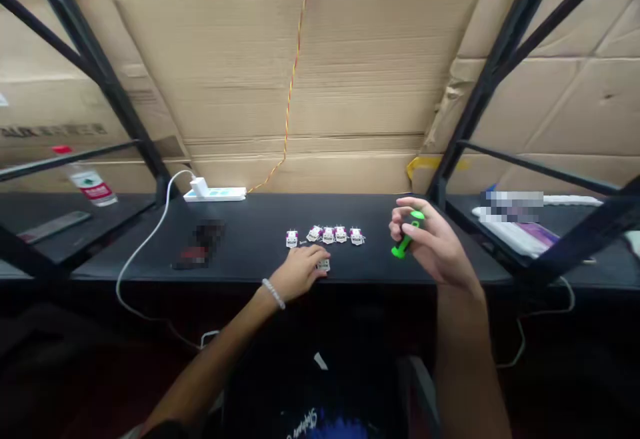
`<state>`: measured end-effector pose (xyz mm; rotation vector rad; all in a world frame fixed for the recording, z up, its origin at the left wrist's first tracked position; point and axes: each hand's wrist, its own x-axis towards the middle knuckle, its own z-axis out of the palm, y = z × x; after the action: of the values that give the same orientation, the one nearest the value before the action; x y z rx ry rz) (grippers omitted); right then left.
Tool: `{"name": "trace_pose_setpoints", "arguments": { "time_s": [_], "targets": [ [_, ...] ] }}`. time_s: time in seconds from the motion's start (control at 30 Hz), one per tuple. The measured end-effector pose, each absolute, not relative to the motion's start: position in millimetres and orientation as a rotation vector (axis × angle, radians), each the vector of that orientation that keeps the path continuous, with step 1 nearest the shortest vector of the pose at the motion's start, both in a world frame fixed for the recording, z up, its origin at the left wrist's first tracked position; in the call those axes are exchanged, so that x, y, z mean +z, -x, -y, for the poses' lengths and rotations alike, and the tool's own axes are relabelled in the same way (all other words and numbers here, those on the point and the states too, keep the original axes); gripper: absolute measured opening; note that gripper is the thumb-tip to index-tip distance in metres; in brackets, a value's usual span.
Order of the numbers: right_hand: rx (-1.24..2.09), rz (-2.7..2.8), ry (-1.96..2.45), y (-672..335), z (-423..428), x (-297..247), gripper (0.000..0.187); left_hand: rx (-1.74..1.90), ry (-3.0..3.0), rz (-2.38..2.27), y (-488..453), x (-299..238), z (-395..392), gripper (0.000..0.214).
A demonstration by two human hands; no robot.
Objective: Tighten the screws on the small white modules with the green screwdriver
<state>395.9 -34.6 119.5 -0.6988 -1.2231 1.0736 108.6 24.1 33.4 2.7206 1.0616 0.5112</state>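
My left hand (296,273), wearing a beaded bracelet, rests on the black tabletop with its fingertips over a small white electronic part (324,265). Just beyond it stands a tight row of several similar white-and-purple parts (328,235). My right hand (430,242) is raised above the table at the right, closed around a green-and-black screwdriver handle (407,235). The screwdriver's shaft and tip are hidden by my fingers.
A white power strip (215,194) with a plugged-in white adapter and cable lies at the table's back edge. A blurred dark object (200,245) lies left of the parts. Black shelf posts and cardboard sheets (300,72) stand behind; a white keyboard (510,237) lies right.
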Motion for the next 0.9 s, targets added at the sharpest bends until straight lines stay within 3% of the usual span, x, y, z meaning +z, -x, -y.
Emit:
{"name": "trace_pose_setpoints", "arguments": {
  "time_s": [0.3, 0.63, 0.9],
  "targets": [
    [1.061, 1.239, 0.702, -395, 33, 118, 0.036, 0.482, -2.725, -1.100, -97, 34, -38, 0.033],
    [0.966, 1.269, 0.771, -395, 30, 116, 0.037, 0.770, -2.658, -1.009, -141, 13, -33, 0.033],
    [0.845, 1.266, 0.793, -392, 26, 113, 0.043, 0.748, -2.558, -1.047, -106, 31, -46, 0.047]
  ]
}}
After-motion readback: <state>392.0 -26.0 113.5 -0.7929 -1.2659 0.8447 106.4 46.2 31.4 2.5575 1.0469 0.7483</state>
